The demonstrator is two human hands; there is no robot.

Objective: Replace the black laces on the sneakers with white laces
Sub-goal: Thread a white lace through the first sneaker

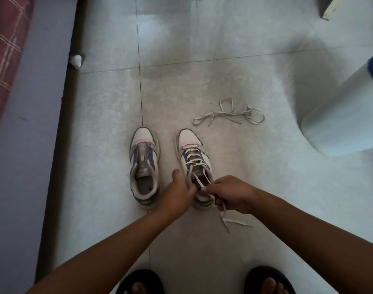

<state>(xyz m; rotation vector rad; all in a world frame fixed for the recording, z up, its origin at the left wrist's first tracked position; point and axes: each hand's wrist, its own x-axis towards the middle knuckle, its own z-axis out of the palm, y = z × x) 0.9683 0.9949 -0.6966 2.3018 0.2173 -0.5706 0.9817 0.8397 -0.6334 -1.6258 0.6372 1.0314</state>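
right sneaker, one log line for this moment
right white sneaker: white lace threaded | both hands: left, right pinching lace ends | left white sneaker: unlaced | spare lace: floor

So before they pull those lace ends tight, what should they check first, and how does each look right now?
1. Right hand grips a lace end: ok.
2. Left hand has the other end: cannot tell, its fingers are hidden.
3. White lace crisscrosses the right sneaker: ok.
4. Top eyelets threaded: cannot tell.
5. Left sneaker laced: not ok, it has no lace.
6. Spare lace ready on the floor: ok.
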